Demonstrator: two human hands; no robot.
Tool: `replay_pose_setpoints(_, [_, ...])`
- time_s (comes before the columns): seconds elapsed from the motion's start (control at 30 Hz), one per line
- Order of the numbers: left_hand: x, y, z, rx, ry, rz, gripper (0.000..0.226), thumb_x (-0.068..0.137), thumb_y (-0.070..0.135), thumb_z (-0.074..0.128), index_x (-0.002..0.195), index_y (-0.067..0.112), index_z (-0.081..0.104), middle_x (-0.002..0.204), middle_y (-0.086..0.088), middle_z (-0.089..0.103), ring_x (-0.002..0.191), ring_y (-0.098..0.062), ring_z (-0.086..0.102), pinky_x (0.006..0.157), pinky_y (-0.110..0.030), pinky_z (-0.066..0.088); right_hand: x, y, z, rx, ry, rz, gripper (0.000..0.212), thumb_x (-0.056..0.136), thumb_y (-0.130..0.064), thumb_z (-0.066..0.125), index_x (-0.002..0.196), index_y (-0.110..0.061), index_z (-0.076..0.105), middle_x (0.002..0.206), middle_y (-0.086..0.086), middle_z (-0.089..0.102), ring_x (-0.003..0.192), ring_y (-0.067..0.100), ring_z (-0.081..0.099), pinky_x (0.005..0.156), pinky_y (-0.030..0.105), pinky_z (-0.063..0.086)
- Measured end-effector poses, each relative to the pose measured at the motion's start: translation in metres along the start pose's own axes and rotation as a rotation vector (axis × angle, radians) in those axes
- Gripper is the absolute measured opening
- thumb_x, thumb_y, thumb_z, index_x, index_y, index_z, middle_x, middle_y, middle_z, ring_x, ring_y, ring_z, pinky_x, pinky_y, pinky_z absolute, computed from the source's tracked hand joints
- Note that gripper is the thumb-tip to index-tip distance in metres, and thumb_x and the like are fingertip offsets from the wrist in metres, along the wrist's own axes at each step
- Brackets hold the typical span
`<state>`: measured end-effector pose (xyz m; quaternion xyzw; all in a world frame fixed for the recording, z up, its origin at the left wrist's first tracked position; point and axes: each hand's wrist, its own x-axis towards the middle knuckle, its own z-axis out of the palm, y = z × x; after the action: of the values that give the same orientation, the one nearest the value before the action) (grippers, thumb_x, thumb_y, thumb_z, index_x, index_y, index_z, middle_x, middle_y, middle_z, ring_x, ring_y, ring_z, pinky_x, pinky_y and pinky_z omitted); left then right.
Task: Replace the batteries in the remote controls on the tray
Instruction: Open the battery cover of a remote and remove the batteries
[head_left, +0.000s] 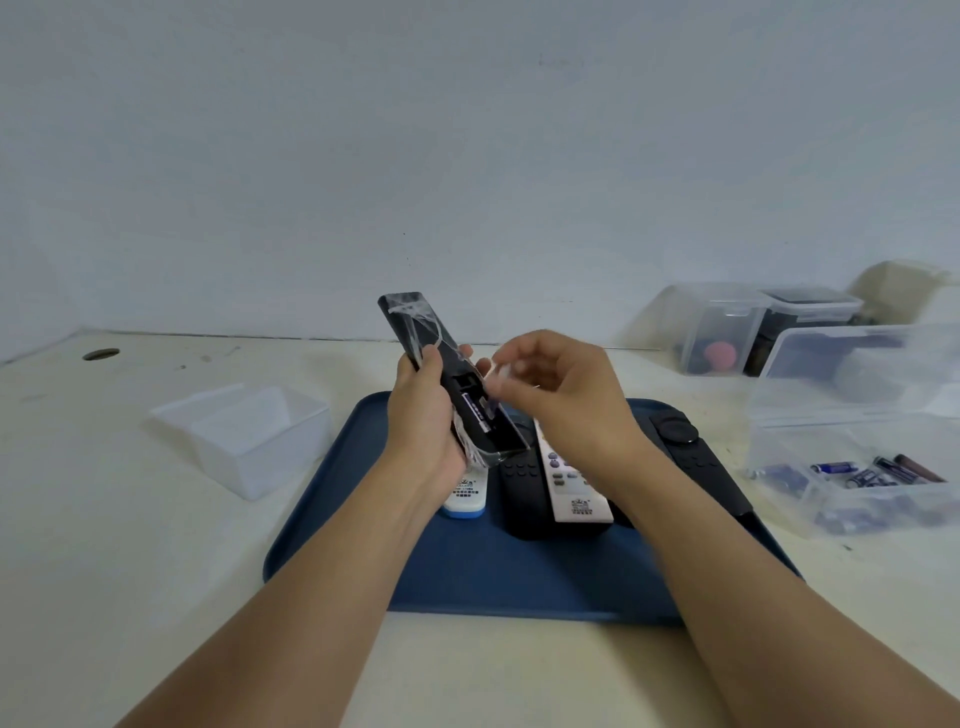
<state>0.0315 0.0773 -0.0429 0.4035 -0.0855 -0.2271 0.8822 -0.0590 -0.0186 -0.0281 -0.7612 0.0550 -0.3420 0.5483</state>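
Left hand (423, 410) grips black remote (441, 374), compartment open. Right hand (556, 384) blurred, fingers curled, contents unclear. Next likely: seat battery.

No legible text anywhere. White-and-blue remote (466, 493) and cream remote (574, 488) on the tray each carry a small dark logo with lines of print under it, too small to read. Label strip on the held black remote (457, 400) and the battery (834, 467) wrappers: blurred, unreadable.
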Motion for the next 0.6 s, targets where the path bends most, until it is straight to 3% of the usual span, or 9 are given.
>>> replay_pose_setpoints(0.1, [-0.002, 0.005, 0.000, -0.077, -0.044, -0.018, 0.026, 0.110, 0.027, 0.039, 0.122, 0.017, 0.059, 0.125, -0.010, 0.071, 0.102, -0.025, 0.072, 0.081, -0.043, 0.061, 0.006, -0.004, -0.011, 0.783, 0.068, 0.398, 0.023, 0.093, 0.001, 0.062, 0.116, -0.002, 0.066, 0.085, 0.010, 0.067, 0.074, 0.015, 0.065, 0.071, 0.024, 0.056])
replay_pose_setpoints(0.17, [-0.002, 0.006, 0.000, -0.103, -0.086, -0.022, 0.028, 0.111, 0.027, 0.036, 0.126, 0.018, 0.058, 0.128, -0.008, 0.071, 0.103, -0.024, 0.072, 0.081, -0.041, 0.060, 0.010, -0.002, -0.019, 1.130, 0.097, 0.651, 0.028, 0.087, 0.007, 0.053, 0.112, 0.003, 0.066, 0.075, 0.009, 0.057, 0.064, 0.015, 0.058, 0.067, 0.024, 0.055])
replay_pose_setpoints(0.2, [-0.002, 0.005, 0.001, -0.109, -0.104, -0.022, 0.028, 0.111, 0.027, 0.035, 0.126, 0.018, 0.057, 0.129, -0.007, 0.070, 0.103, -0.024, 0.071, 0.081, -0.040, 0.059, 0.010, -0.002, -0.020, 1.148, 0.096, 0.743, 0.028, 0.084, 0.007, 0.050, 0.106, 0.003, 0.066, 0.068, 0.006, 0.049, 0.056, 0.012, 0.049, 0.057, 0.020, 0.049])
replay_pose_setpoints(0.27, [-0.001, 0.005, 0.000, -0.115, -0.126, -0.024, 0.029, 0.111, 0.028, 0.034, 0.128, 0.017, 0.055, 0.130, -0.004, 0.070, 0.104, -0.022, 0.067, 0.082, -0.039, 0.057, 0.011, -0.001, -0.019, 0.771, 0.046, 0.798, 0.020, 0.092, -0.008, 0.046, 0.095, -0.002, 0.065, 0.060, 0.000, 0.036, 0.045, 0.009, 0.028, 0.039, 0.017, 0.029])
replay_pose_setpoints(0.33, [0.001, 0.005, 0.000, -0.138, -0.128, -0.030, 0.035, 0.111, 0.030, 0.035, 0.137, 0.016, 0.053, 0.130, -0.001, 0.070, 0.107, -0.021, 0.061, 0.094, -0.042, 0.054, 0.008, 0.001, -0.016, 0.139, -0.077, 0.711, 0.039, 0.094, -0.047, 0.054, 0.087, -0.011, 0.069, 0.058, -0.002, 0.043, 0.041, 0.008, 0.025, 0.037, 0.020, 0.022])
replay_pose_setpoints(0.4, [0.005, 0.006, -0.001, -0.202, -0.110, -0.018, 0.035, 0.110, 0.030, 0.037, 0.139, 0.018, 0.053, 0.132, 0.001, 0.069, 0.112, -0.020, 0.060, 0.106, -0.045, 0.048, 0.005, 0.000, -0.011, -0.116, -0.207, 0.645, 0.055, 0.078, -0.071, 0.063, 0.082, -0.017, 0.071, 0.065, -0.001, 0.057, 0.044, 0.010, 0.027, 0.042, 0.022, 0.020])
replay_pose_setpoints(0.47, [0.008, 0.011, -0.003, -0.280, -0.088, -0.016, 0.033, 0.109, 0.025, 0.041, 0.139, 0.017, 0.052, 0.136, -0.002, 0.067, 0.113, -0.021, 0.061, 0.108, -0.045, 0.047, 0.003, -0.002, -0.006, 0.037, -0.264, 0.611, 0.049, 0.083, -0.062, 0.068, 0.088, -0.014, 0.069, 0.074, 0.004, 0.063, 0.049, 0.011, 0.023, 0.040, 0.021, 0.016])
replay_pose_setpoints(0.57, [0.011, 0.017, -0.004, -0.309, -0.072, -0.032, 0.036, 0.103, 0.011, 0.053, 0.139, 0.012, 0.052, 0.132, -0.010, 0.068, 0.117, -0.029, 0.065, 0.103, -0.052, 0.052, 0.007, -0.002, -0.010, 0.317, -0.075, 0.601, 0.037, 0.095, -0.044, 0.063, 0.098, -0.008, 0.070, 0.086, 0.011, 0.075, 0.041, 0.008, 0.021, 0.034, 0.018, 0.018])
replay_pose_setpoints(0.6, [0.009, 0.016, -0.004, -0.282, -0.056, -0.051, 0.037, 0.100, 0.007, 0.057, 0.137, 0.008, 0.054, 0.125, -0.011, 0.071, 0.115, -0.031, 0.068, 0.099, -0.051, 0.055, 0.009, -0.002, -0.013, 0.358, -0.002, 0.590, 0.035, 0.095, -0.043, 0.063, 0.097, -0.009, 0.069, 0.082, 0.011, 0.074, 0.039, 0.007, 0.020, 0.033, 0.019, 0.018])
